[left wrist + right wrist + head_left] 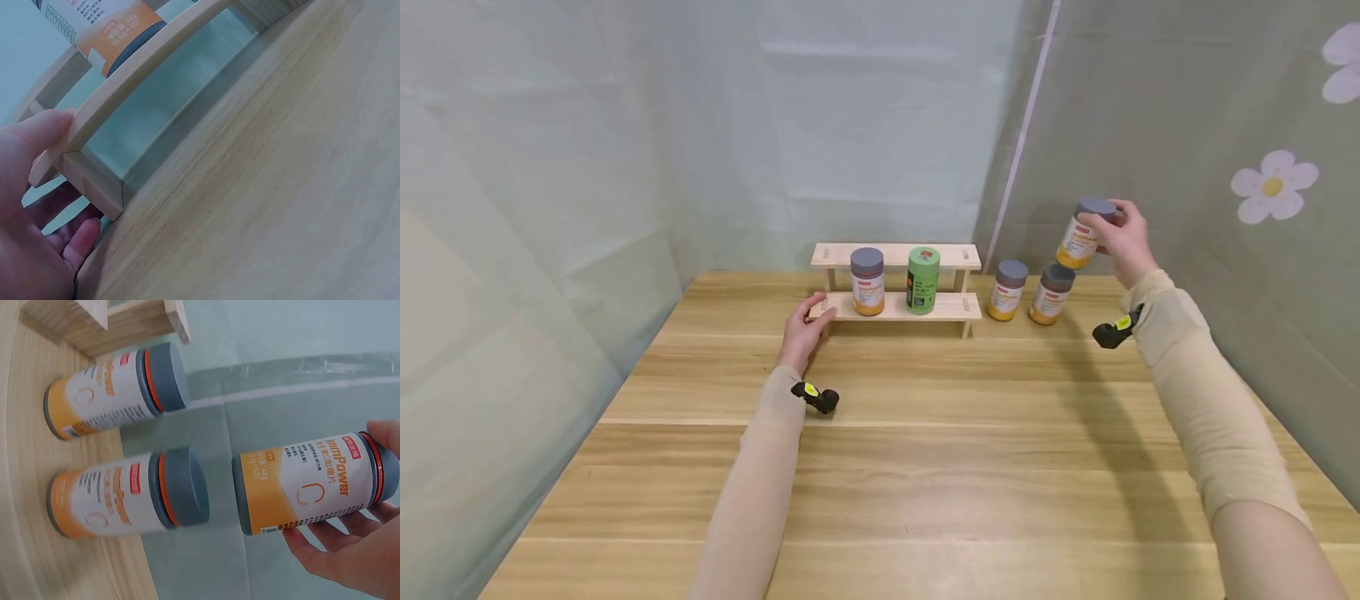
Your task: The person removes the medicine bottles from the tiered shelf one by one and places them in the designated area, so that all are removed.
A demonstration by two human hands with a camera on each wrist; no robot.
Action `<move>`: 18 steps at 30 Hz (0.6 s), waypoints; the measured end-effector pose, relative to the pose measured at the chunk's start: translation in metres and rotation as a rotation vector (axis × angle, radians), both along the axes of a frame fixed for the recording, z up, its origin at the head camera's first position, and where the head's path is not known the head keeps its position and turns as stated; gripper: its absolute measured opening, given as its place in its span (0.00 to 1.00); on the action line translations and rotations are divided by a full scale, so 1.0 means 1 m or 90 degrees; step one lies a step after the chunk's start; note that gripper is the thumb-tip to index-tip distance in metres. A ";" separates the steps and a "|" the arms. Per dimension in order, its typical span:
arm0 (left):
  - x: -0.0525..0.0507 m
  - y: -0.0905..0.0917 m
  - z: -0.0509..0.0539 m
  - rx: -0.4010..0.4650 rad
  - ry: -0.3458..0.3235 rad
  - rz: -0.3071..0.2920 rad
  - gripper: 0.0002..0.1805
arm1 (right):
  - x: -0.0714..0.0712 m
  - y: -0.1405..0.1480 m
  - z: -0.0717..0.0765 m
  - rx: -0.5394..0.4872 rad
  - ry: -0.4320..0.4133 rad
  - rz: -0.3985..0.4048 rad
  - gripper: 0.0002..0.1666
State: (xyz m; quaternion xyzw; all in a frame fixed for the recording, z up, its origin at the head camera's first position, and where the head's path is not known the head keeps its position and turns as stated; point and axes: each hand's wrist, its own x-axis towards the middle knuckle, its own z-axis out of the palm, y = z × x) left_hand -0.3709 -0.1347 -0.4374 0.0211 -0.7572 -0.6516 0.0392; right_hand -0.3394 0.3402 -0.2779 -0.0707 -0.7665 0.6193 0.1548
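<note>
My right hand grips a vitamin bottle with a grey lid and a white-and-orange label. It is tilted and held in the air above two matching bottles. Those two, a left bottle and a right bottle, stand upright on the table. My left hand holds the left end of a two-step wooden rack; in the left wrist view its thumb lies against the lower board and fingers reach behind the leg. On the lower step stand another grey-lidded bottle and a green canister.
The wood-grain table stretches forward to the rack and bottles near its back edge. A pale cloth curtain hangs behind, with a darker flowered curtain on the right.
</note>
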 end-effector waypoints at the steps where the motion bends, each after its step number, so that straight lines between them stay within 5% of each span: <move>1: 0.000 0.000 0.000 -0.001 -0.003 -0.002 0.28 | 0.002 0.002 -0.001 -0.002 0.002 -0.003 0.29; 18: -0.001 0.002 -0.002 0.004 -0.002 -0.001 0.28 | 0.016 0.036 -0.018 0.062 -0.028 -0.063 0.31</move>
